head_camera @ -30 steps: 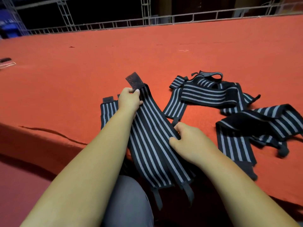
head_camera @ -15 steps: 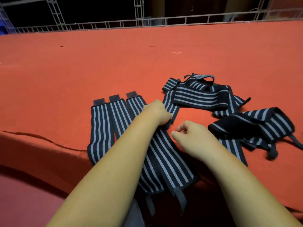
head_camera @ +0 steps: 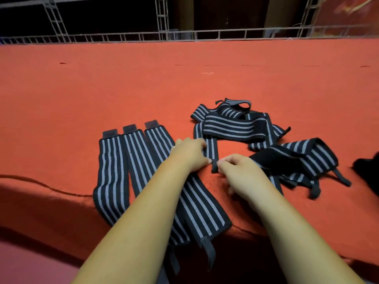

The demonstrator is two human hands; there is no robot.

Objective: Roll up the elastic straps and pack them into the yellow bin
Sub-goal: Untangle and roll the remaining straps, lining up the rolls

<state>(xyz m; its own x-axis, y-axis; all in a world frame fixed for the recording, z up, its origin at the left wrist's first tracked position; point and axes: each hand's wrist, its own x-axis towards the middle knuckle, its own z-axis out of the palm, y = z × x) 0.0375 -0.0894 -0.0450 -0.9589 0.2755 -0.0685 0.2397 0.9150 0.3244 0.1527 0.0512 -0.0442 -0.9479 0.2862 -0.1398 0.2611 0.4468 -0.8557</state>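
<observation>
Elastic strap [head_camera: 211, 149], far end lost under pile [head_camera: 233, 126], pinched by fingers [head_camera: 203, 160] of left hand [head_camera: 189, 154] and right hand [head_camera: 241, 173]

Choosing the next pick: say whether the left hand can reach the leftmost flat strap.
Probably yes: the leftmost strap lies uncovered, left of the left hand, which must first release the strap end it pinches.

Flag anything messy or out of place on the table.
The straps on the right lie in a tangled pile, crossed and twisted; the left hand and right hand pinch one strap end from it. The three flat straps on the left hang over the edge of the table. None is rolled.
</observation>
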